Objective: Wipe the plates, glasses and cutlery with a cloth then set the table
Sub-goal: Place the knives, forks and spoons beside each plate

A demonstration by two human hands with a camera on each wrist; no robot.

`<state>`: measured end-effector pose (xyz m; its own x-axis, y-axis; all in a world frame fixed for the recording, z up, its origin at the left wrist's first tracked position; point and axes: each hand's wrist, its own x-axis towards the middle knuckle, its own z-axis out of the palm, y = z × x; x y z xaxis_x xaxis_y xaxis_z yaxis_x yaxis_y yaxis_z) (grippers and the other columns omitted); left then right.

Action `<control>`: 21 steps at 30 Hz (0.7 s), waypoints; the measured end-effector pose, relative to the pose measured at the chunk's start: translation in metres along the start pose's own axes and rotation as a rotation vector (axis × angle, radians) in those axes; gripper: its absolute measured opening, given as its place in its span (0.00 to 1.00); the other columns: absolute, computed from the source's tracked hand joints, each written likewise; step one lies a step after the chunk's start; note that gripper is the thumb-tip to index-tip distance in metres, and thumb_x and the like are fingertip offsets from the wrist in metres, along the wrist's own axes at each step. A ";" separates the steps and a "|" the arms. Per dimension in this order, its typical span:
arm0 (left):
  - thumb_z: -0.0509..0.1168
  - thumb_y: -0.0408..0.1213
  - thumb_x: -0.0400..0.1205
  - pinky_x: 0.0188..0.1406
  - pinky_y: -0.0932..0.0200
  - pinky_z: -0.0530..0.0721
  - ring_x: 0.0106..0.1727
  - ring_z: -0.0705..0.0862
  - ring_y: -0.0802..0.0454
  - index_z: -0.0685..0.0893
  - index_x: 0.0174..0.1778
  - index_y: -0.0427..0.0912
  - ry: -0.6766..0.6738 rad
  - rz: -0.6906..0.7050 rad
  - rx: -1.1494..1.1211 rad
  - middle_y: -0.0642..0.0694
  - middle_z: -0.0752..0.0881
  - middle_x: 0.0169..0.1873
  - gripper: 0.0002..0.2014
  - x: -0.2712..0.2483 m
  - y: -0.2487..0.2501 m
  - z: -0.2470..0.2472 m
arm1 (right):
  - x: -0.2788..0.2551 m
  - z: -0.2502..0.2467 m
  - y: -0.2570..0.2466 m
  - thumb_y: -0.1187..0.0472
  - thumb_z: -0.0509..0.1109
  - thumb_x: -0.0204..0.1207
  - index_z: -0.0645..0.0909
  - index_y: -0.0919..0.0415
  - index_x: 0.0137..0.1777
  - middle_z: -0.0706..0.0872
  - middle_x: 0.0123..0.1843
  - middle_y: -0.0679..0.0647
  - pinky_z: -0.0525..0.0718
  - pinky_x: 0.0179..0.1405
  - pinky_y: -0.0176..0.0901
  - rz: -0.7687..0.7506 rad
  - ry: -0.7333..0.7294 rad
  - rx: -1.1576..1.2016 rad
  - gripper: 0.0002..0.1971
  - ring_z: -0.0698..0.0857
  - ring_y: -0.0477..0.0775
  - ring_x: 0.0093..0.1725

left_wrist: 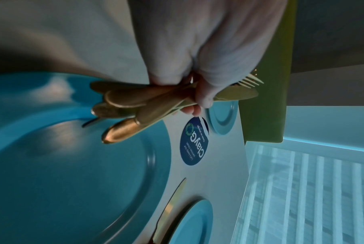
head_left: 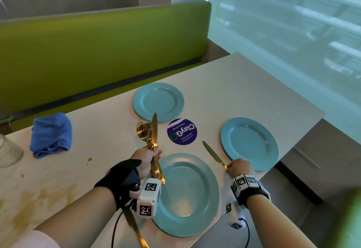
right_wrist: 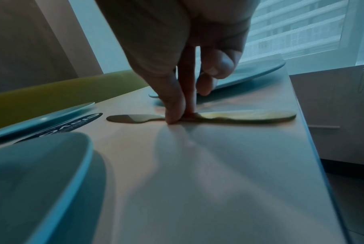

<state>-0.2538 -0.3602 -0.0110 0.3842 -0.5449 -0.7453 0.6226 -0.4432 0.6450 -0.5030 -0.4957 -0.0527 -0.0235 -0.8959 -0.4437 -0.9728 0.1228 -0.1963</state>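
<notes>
Head view: the setting step is in hand. The right hand (head_left: pixel 238 167) pinches a gold knife (head_left: pixel 213 154) lying on the table (head_left: pixel 109 161) between the near plate (head_left: pixel 187 195) and the right plate (head_left: pixel 249 143); the left hand (head_left: pixel 145 161) grips a cutlery bundle (head_left: pixel 151 136) upright. Left wrist view: fingers are clamped round mixed gold handles. Right wrist view: thumb and fingertips (right_wrist: pixel 172 115) are closed on the knife, flat on the table. Next move probably calls for release, then drawing another piece from the bundle.

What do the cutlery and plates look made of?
Cutlery bundle in the left hand: likely gold-finished metal, given its mirror glints. Plates, such as the near plate: smooth teal with a soft sheen; plastic or coated metal, hard to tell.
</notes>
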 end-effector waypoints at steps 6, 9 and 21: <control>0.58 0.28 0.84 0.57 0.52 0.75 0.39 0.77 0.51 0.78 0.43 0.37 -0.004 -0.014 -0.014 0.42 0.80 0.37 0.06 -0.001 0.006 -0.005 | -0.010 -0.016 -0.022 0.64 0.66 0.72 0.88 0.54 0.50 0.88 0.52 0.57 0.83 0.48 0.42 -0.068 0.030 0.019 0.12 0.86 0.58 0.52; 0.60 0.29 0.83 0.56 0.51 0.75 0.39 0.76 0.50 0.79 0.45 0.37 0.009 -0.008 0.023 0.42 0.79 0.36 0.04 -0.002 0.010 -0.007 | -0.026 -0.029 -0.070 0.61 0.67 0.75 0.88 0.55 0.53 0.89 0.54 0.55 0.81 0.55 0.41 -0.335 0.028 0.054 0.11 0.85 0.57 0.54; 0.68 0.24 0.77 0.35 0.61 0.77 0.33 0.77 0.51 0.83 0.40 0.36 -0.002 0.039 0.057 0.44 0.80 0.28 0.03 -0.006 0.036 -0.045 | -0.076 0.008 -0.205 0.73 0.83 0.47 0.90 0.51 0.32 0.87 0.27 0.45 0.75 0.26 0.28 -1.555 0.169 0.020 0.17 0.82 0.47 0.25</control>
<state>-0.2033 -0.3403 0.0091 0.4059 -0.5640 -0.7192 0.5673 -0.4614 0.6820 -0.2995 -0.4496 0.0138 0.9377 -0.1795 0.2976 -0.0628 -0.9297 -0.3629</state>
